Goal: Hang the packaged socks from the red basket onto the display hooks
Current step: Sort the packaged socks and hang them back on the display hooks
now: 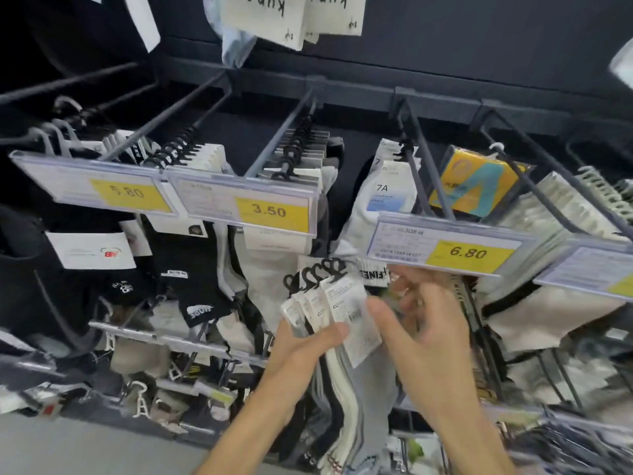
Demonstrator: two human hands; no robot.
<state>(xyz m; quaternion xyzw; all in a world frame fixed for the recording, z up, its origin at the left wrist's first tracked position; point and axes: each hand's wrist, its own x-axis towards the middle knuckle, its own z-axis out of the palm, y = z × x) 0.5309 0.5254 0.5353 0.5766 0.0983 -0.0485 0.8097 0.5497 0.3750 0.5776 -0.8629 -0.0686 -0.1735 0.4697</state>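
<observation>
My left hand [301, 347] grips a fanned bundle of several packaged socks [342, 313] with white cards and black plastic hanger hooks at the top. The socks hang down below the hand in white, grey and black. My right hand [421, 330] is just right of the bundle, fingers spread and blurred, thumb near the front card; it holds nothing I can make out. Above them is the display hook with the 6.80 price tag [466, 252], holding one white pack marked 7A [383, 193]. The red basket is out of view.
Dark wall rail with several long hooks. Hooks tagged 5.80 [126, 193] and 3.50 [270, 210] are full of black and white sock packs. A yellow-teal pack [476, 183] hangs at the right. A lower rail [171, 337] carries more socks. Grey floor at the bottom left.
</observation>
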